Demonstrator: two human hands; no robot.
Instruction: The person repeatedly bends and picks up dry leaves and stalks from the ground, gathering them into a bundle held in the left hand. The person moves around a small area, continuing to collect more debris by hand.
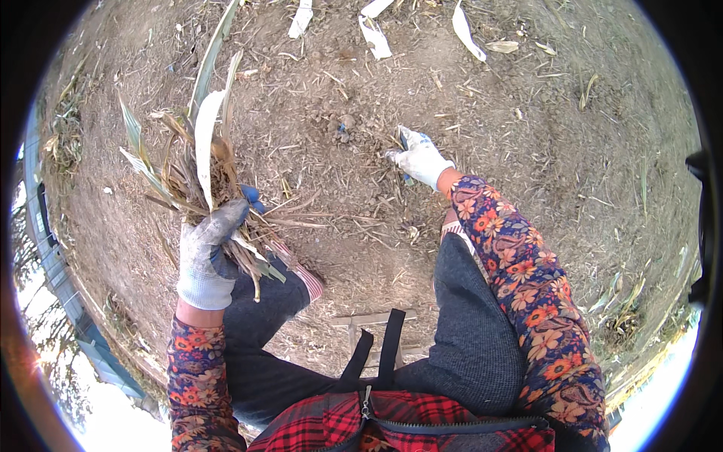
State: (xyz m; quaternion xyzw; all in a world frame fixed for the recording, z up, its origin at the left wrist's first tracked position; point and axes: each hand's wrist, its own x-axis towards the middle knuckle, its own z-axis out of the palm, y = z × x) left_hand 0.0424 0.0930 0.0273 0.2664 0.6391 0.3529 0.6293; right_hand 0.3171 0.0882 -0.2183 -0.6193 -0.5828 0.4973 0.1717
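My left hand [212,234] wears a knit work glove with a dark coated palm and grips a loose bunch of dry leaves and stalks [186,164]. One broad whitish strip of husk [207,141] stands up out of the bunch, and thin stems poke out below the fist. Ahead and to the right, my right hand [421,157], in a similar white glove, reaches down to the soil. Its thumb and fingertips are at crumbled earth and dry bits; whether anything is pinched between them is unclear.
Bare soil [350,260] littered with straw lies between my knees. Pale husk strips [374,38] lie farther ahead. Below me shows part of a low wooden stool [373,319]. A blue scrap [342,128] sits among clods. Plant heaps [621,322] lie at right.
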